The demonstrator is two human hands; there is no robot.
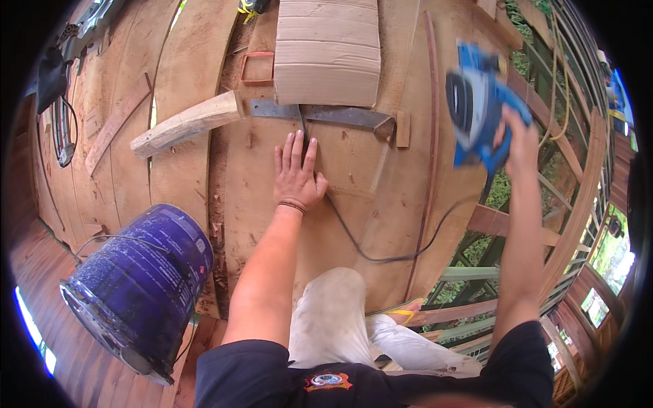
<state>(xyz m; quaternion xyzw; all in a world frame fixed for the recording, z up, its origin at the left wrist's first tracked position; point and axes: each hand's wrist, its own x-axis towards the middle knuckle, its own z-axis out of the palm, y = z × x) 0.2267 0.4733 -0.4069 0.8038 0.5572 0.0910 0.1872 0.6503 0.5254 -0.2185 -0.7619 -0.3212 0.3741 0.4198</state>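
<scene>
My right hand (515,141) is wrapped around the rear handle of a blue electric hand planer (471,102). The planer is off to the right, above the edge of the planks, and slightly blurred. Its black cord (388,259) loops over the wide wooden board (262,204) and passes by my left hand (297,173). That hand lies flat on the board, fingers stretched forward, with the cord running along it. Just ahead of its fingertips is a flat dark metal bar (340,114), beside a brown cardboard box (328,54). Whether my left hand presses on the cord is unclear.
A dark blue bucket (146,265) stands at lower left. A curved wood piece (187,124), a thin wood strip (119,122) and a small wood block (403,129) lie on the planks. Open framing with gaps (503,221) showing greenery borders the right side.
</scene>
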